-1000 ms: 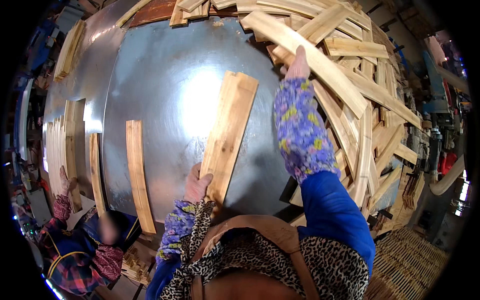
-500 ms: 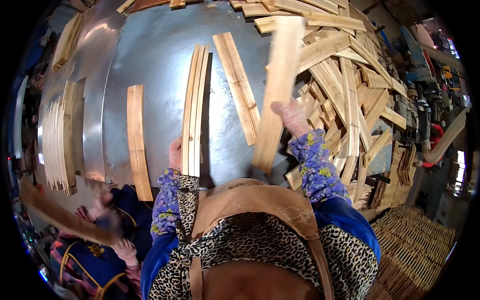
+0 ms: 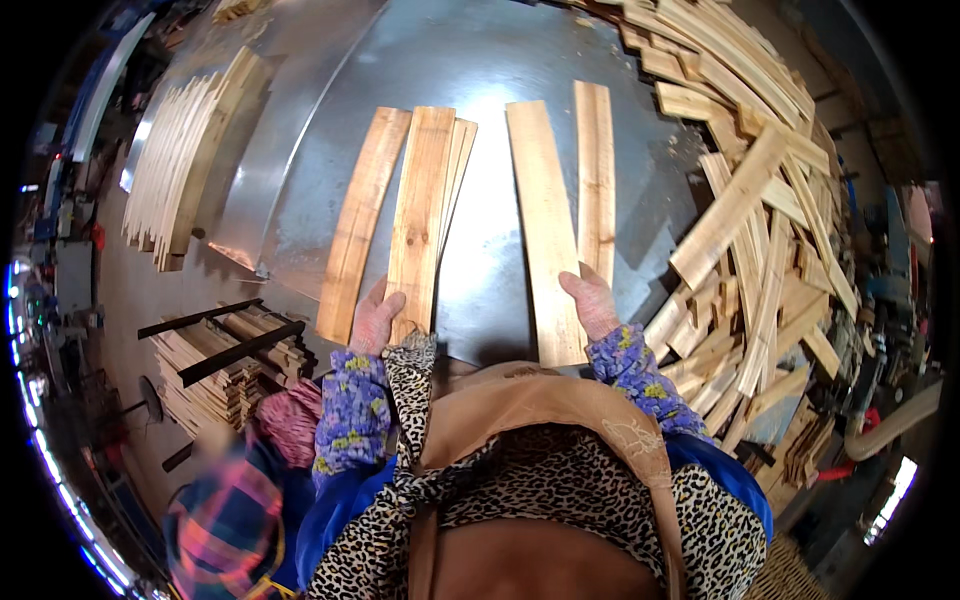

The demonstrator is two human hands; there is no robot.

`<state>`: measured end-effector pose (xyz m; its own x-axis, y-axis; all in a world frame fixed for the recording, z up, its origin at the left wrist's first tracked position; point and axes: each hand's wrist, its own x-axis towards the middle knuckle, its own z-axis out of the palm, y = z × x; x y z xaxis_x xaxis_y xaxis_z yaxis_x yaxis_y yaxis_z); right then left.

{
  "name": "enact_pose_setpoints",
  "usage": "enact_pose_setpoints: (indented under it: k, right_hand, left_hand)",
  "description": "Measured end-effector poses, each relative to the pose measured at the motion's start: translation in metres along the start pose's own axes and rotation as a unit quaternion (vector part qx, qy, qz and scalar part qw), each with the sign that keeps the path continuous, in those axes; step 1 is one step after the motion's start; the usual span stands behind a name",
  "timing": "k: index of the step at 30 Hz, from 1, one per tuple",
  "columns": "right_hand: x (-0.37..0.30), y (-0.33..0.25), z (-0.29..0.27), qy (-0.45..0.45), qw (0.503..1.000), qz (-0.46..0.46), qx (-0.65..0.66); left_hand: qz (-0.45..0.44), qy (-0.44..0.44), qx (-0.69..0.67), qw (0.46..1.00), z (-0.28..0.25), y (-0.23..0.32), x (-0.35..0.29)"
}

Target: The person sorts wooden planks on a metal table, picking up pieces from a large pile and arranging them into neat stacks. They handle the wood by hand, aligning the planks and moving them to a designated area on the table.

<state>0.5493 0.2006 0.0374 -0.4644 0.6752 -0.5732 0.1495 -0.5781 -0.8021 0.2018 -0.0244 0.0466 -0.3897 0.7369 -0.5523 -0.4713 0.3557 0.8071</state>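
Note:
My left hand [image 3: 377,318] grips the near end of a stack of light wooden planks [image 3: 420,215] that lie flat on a shiny metal table [image 3: 480,60]. One more plank [image 3: 362,222] lies just left of that stack. My right hand [image 3: 592,302] holds the near end of a wide plank [image 3: 545,230], with a narrower plank [image 3: 596,180] lying beside it on the right. Both sleeves are blue and purple with a flower print.
A large loose heap of planks [image 3: 760,220] fills the table's right side. A bundle of thin slats [image 3: 180,160] stands on the left, and stacked slats [image 3: 225,365] sit lower left. Another person in a plaid jacket [image 3: 225,525] is at the lower left.
My right hand has brought a plank down from the heap and laid it flat on the table. The left hand's planks now lie straight, side by side in front of me.

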Motion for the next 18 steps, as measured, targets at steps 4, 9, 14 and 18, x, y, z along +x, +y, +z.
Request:
enact_pose_setpoints:
  k: [4,9,14,18]
  right_hand:
    - [0.021,-0.022,0.003,0.006,0.998,-0.054,-0.037]
    - [0.073,-0.101,0.051,-0.016,0.995,-0.094,0.01]
    - [0.211,-0.278,0.136,-0.002,0.964,-0.251,-0.092]
    - [0.316,-0.424,0.157,-0.099,0.973,-0.207,-0.008]
  left_hand:
    - [0.032,0.092,0.078,0.992,-0.021,0.035,-0.025]
    - [0.114,0.189,0.555,0.802,-0.063,0.088,-0.026]
    - [0.149,0.123,0.274,0.942,-0.125,0.042,-0.008]
    - [0.131,0.105,0.236,0.957,-0.098,0.058,0.017]
